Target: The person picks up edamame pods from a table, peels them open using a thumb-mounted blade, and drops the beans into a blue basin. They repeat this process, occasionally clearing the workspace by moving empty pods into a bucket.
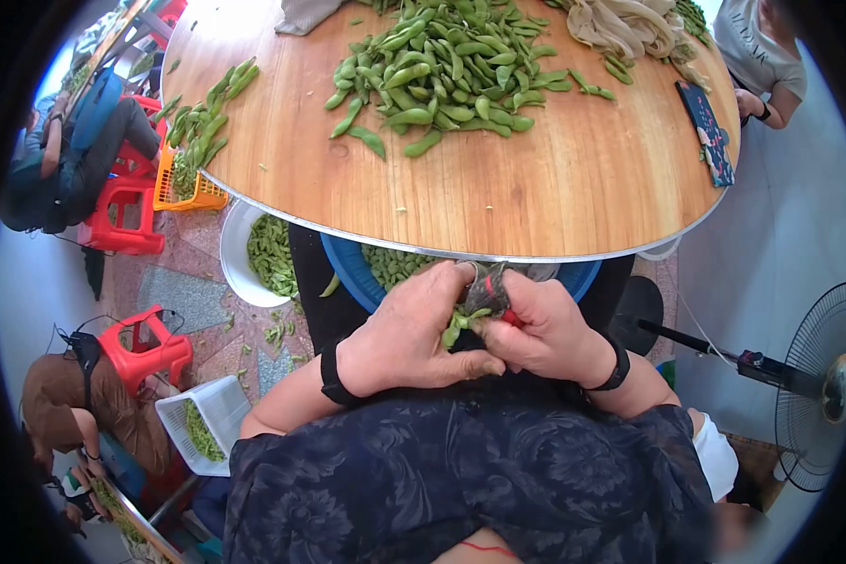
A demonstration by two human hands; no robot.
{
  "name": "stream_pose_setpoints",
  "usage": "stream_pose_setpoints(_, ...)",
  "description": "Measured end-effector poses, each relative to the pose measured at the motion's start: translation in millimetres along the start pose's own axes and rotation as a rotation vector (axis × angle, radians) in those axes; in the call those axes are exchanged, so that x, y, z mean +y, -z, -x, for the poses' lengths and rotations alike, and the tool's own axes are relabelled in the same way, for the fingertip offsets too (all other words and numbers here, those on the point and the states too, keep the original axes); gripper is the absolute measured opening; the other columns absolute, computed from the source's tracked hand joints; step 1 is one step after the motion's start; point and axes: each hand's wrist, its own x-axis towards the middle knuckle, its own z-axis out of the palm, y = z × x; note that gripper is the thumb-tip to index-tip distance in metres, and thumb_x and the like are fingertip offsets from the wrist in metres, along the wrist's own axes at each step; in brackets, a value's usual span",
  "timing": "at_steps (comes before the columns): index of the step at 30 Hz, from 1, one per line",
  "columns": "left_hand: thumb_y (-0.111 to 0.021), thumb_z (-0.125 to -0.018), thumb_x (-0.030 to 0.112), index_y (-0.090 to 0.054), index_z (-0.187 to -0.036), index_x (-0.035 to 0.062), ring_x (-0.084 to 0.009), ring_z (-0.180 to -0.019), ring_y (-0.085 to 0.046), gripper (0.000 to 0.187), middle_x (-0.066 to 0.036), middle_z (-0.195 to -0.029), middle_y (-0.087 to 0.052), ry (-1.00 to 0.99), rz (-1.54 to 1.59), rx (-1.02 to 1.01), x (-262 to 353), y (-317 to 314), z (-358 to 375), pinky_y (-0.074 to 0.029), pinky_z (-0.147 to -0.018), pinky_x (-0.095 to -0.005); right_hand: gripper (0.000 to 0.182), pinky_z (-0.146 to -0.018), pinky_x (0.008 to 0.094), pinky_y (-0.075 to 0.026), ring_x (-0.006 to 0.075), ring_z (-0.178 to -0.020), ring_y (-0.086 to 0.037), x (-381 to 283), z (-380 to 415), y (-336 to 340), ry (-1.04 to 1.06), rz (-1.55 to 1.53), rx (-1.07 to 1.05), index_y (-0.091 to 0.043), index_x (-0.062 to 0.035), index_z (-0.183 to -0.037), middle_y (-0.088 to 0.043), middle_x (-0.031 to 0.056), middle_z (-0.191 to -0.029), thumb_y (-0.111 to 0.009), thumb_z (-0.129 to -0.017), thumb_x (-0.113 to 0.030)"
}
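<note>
My left hand [409, 329] is closed, thumb and fingers pinching a green soybean pod [461, 323] in front of my chest. My right hand [547, 324] touches it from the other side, its fingers closed round a small dark grey object with red parts [488, 289] whose kind I cannot make out. Just below both hands and under the table's edge sits a blue basin [350, 273] with shelled green beans [392, 266] in it. A large heap of soybean pods [446, 70] lies on the round wooden table [348, 202] ahead.
A phone [705, 133] lies at the table's right edge, with crumpled cloth [625, 23] behind it. A fan [818, 385] stands at right. On the left are a white bucket [240, 254], an orange basket [197, 198], a white crate [221, 399] and red stools [127, 218]. Other people sit nearby.
</note>
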Motion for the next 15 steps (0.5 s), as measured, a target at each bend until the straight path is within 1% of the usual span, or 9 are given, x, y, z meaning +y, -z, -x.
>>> stream_pose_setpoints(1,-0.079,-0.067,0.050,-0.047,-0.108,-0.0044,-0.0361,-0.081,-0.056,0.075,-0.019,-0.089,-0.052,0.028,-0.007,0.019,0,1,0,-0.046,-0.071,-0.0385,0.016,-0.050,0.0349,-0.047,0.0300,-0.054,-0.061,-1,0,2,-0.094,-0.103,-0.031,-0.050,-0.0013,-0.084,-0.056,0.0136,-0.062,-0.062,-0.081,-0.010)
stream_pose_setpoints(3,-0.082,-0.063,0.048,-0.049,-0.106,-0.0031,-0.0343,-0.080,-0.056,0.075,-0.018,-0.089,-0.053,0.111,0.084,0.049,2,-1,6,-0.046,-0.070,-0.0376,0.017,-0.049,0.0337,-0.046,0.0297,-0.054,-0.060,0,3,5,-0.123,-0.076,0.022,-0.049,-0.0008,-0.084,-0.055,0.0135,-0.061,-0.063,-0.080,-0.010)
stream_pose_setpoints(6,-0.087,-0.059,0.040,-0.054,-0.095,0.0010,-0.0293,-0.073,-0.055,0.062,-0.013,-0.082,-0.053,0.120,-0.154,0.240,7,5,11,-0.045,-0.063,-0.0359,0.018,-0.045,0.0335,-0.044,0.0293,-0.051,-0.059,-7,6,10,0.145,0.229,0.254,-0.051,-0.0003,-0.084,-0.053,0.0124,-0.059,-0.065,-0.077,-0.007)
stream_pose_setpoints(7,-0.088,-0.060,0.040,-0.053,-0.094,-0.0011,-0.0201,-0.068,-0.054,0.064,-0.009,-0.079,-0.051,0.066,-0.211,0.269,0,6,18,-0.044,-0.060,-0.0294,0.018,-0.045,0.0335,-0.044,0.0293,-0.051,-0.059,-7,7,11,0.143,0.230,0.257,-0.051,-0.0003,-0.084,-0.053,0.0124,-0.059,-0.065,-0.077,-0.007)
stream_pose_setpoints(9,-0.085,-0.062,0.042,-0.053,-0.088,0.0018,-0.0274,-0.064,-0.053,0.058,-0.011,-0.073,-0.050,0.172,-0.248,0.248,1,8,27,-0.043,-0.057,-0.0353,0.019,-0.045,0.0357,-0.045,0.0292,-0.050,-0.058,-5,9,10,0.296,0.482,0.327,-0.052,-0.0012,-0.084,-0.052,0.0115,-0.057,-0.067,-0.074,-0.007)
stream_pose_setpoints(10,-0.085,-0.062,0.042,-0.053,-0.088,0.0018,-0.0274,-0.064,-0.053,0.058,-0.011,-0.073,-0.050,0.174,-0.249,0.248,1,7,25,-0.043,-0.057,-0.0353,0.019,-0.045,0.0357,-0.045,0.0292,-0.050,-0.058,-4,9,8,0.296,0.480,0.326,-0.052,-0.0012,-0.084,-0.052,0.0115,-0.057,-0.067,-0.074,-0.007)
stream_pose_setpoints(12,-0.082,-0.063,0.049,-0.051,-0.085,0.0017,-0.0286,-0.061,-0.050,0.061,-0.011,-0.069,-0.046,0.018,-0.058,0.117,2,7,14,-0.042,-0.056,-0.0366,0.021,-0.045,0.0372,-0.046,0.0295,-0.049,-0.057,-4,3,1,0.410,0.579,0.246,-0.052,-0.0015,-0.085,-0.051,0.0107,-0.057,-0.069,-0.073,-0.007)
stream_pose_setpoints(13,-0.079,-0.064,0.055,-0.049,-0.084,0.0016,-0.0309,-0.060,-0.048,0.064,-0.012,-0.068,-0.044,-0.007,-0.037,0.052,3,8,9,-0.040,-0.055,-0.0375,0.021,-0.045,0.0375,-0.046,0.0299,-0.050,-0.058,-3,0,-4,0.395,0.457,0.181,-0.052,-0.0020,-0.084,-0.051,0.0109,-0.057,-0.069,-0.074,-0.008)
stream_pose_setpoints(15,-0.077,-0.067,0.054,-0.047,-0.082,0.0021,-0.0330,-0.061,-0.048,0.062,-0.013,-0.069,-0.043,-0.106,-0.014,0.074,-5,3,3,-0.039,-0.055,-0.0386,0.018,-0.045,0.0359,-0.047,0.0313,-0.051,-0.057,5,-1,-13,0.352,0.303,0.104,-0.051,-0.0034,-0.083,-0.052,0.0132,-0.059,-0.067,-0.076,-0.008)
